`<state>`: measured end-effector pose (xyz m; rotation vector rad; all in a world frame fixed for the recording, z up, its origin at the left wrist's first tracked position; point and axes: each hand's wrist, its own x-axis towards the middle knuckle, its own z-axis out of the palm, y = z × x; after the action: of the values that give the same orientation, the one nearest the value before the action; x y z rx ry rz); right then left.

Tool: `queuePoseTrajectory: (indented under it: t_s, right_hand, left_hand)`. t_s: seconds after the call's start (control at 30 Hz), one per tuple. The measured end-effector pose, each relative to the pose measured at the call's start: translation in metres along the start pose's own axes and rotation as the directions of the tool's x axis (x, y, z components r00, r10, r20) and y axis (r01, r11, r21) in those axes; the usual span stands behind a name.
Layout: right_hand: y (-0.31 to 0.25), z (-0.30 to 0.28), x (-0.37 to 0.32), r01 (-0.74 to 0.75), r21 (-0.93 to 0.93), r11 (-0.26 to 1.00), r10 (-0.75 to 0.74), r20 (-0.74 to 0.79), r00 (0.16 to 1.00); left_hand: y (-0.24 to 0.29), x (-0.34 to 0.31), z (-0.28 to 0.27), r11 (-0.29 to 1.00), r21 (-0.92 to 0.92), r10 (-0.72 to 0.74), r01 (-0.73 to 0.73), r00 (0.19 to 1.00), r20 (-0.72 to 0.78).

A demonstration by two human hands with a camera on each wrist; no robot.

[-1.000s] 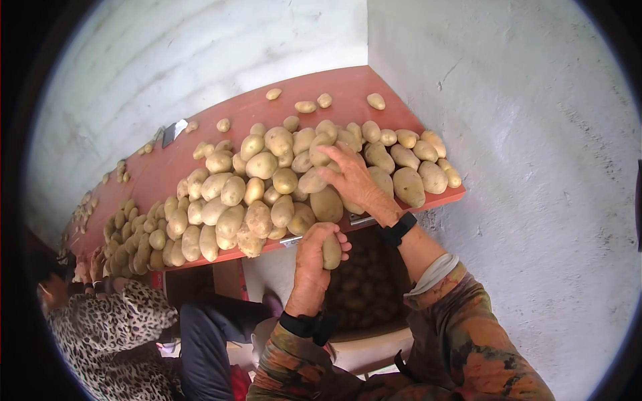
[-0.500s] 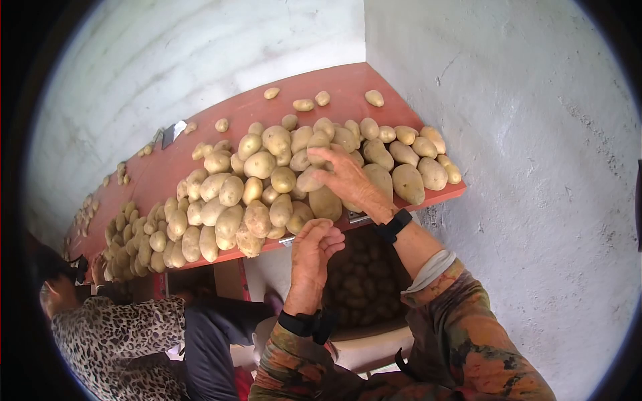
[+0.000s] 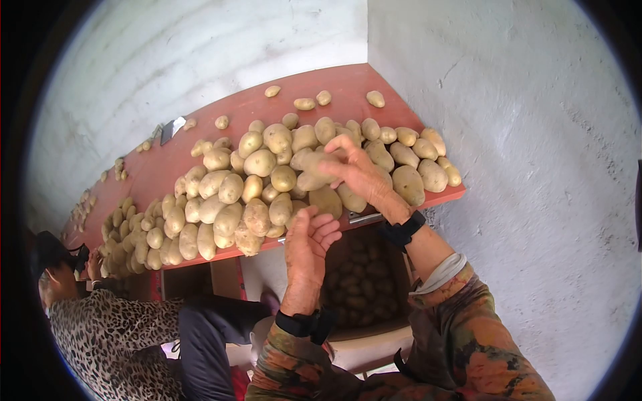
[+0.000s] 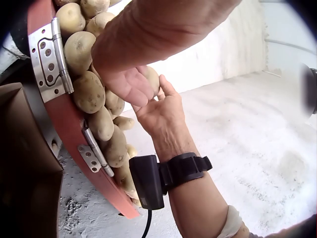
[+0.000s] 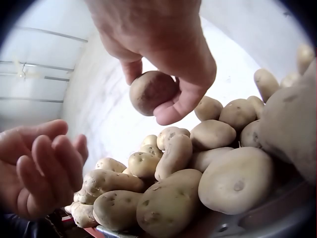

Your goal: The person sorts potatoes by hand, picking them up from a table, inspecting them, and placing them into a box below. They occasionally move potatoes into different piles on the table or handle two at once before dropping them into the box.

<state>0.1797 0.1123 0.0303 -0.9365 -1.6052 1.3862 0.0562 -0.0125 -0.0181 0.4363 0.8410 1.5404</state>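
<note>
My right hand [image 3: 364, 175] pinches a brown potato [image 5: 152, 93] between thumb and fingers, raised above the potato pile [image 3: 231, 190] in the right wrist view. In the head view this potato overlaps the pile's right part. Close by, at the table's front edge, my left hand [image 3: 307, 248] holds nothing. Its fingers [image 5: 42, 166] are loosely bent and the palm is turned toward the right hand. Below both hands stands a box of potatoes [image 3: 361, 284], dim in the shade under the table.
The red table [image 3: 321, 81] runs along the wall, with a few loose potatoes [image 3: 304, 104] toward its back. A grey wall [image 3: 521, 167] closes the right end. Metal hinges [image 4: 49, 62] sit on the front edge. Another person [image 3: 114, 334] sits at the left.
The potato that my left hand held a second ago has left it, and those fingers have loosened. My right hand has lifted a potato off the pile.
</note>
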Motion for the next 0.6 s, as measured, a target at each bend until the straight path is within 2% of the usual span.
queuePoseTrajectory:
  t_s: [0.03, 0.07, 0.1, 0.13, 0.17, 0.23, 0.27, 0.3, 0.37, 0.4, 0.43, 0.5, 0.6]
  right_hand:
    - [-0.002, 0.001, -0.004, 0.000, -0.003, 1.000, 0.000, -0.002, 1.000]
    - [-0.003, 0.003, -0.008, 0.124, -0.074, 0.990, -0.114, 0.127, 0.985]
    - [-0.003, 0.005, -0.010, 0.255, -0.128, 0.959, -0.215, 0.261, 0.941]
    - [-0.003, 0.005, -0.007, 0.223, -0.152, 0.963, -0.146, 0.400, 0.905]
    - [-0.004, 0.004, -0.009, 0.222, -0.153, 0.963, -0.146, 0.397, 0.906]
    - [-0.011, 0.005, -0.016, 0.239, -0.158, 0.958, -0.178, 0.326, 0.928]
    - [-0.002, 0.002, -0.009, 0.227, -0.079, 0.971, -0.199, 0.267, 0.943]
    - [0.000, -0.003, -0.006, 0.227, -0.079, 0.971, -0.199, 0.267, 0.943]
    - [0.003, -0.018, -0.001, 0.135, 0.018, 0.991, -0.136, 0.078, 0.988]
    - [0.004, -0.022, 0.000, 0.186, -0.055, 0.981, -0.187, -0.001, 0.982]
    - [0.005, -0.025, 0.001, 0.188, -0.055, 0.981, -0.188, -0.002, 0.982]
    - [0.008, -0.029, 0.003, 0.191, 0.056, 0.980, -0.185, -0.102, 0.977]
    - [0.012, -0.029, 0.008, 0.172, -0.014, 0.985, -0.172, -0.170, 0.970]
  left_hand:
    - [0.001, 0.000, 0.005, 0.997, -0.057, 0.043, -0.045, 0.998, -0.039]
    - [0.002, 0.000, 0.007, 0.997, -0.058, 0.041, -0.043, 0.999, -0.035]
    - [0.002, 0.000, 0.009, 0.991, -0.078, 0.102, -0.105, 0.994, -0.048]
    - [0.002, 0.001, 0.011, 0.981, -0.096, 0.160, -0.166, 0.985, -0.064]
    - [0.002, 0.000, 0.009, 0.982, -0.095, 0.158, -0.164, 0.985, -0.062]
    - [0.003, -0.002, 0.001, 0.995, -0.034, 0.088, -0.091, 0.992, -0.087]
    - [0.004, -0.003, -0.001, 0.995, -0.034, 0.088, -0.091, 0.992, -0.087]
    - [0.006, -0.003, -0.003, 0.998, -0.003, 0.055, -0.055, 0.992, -0.111]
    - [0.007, -0.005, -0.003, 0.999, 0.025, 0.024, -0.021, 0.991, -0.134]
    - [0.009, -0.006, -0.003, 1.000, -0.005, -0.017, 0.017, 0.997, -0.071]
    - [0.010, -0.006, -0.003, 0.998, -0.032, -0.057, 0.057, 0.998, -0.006]
    - [0.009, -0.007, 0.001, 0.997, -0.005, -0.072, 0.072, 0.997, -0.006]
    - [0.006, -0.009, 0.003, 0.996, 0.041, -0.086, 0.086, 0.996, 0.015]
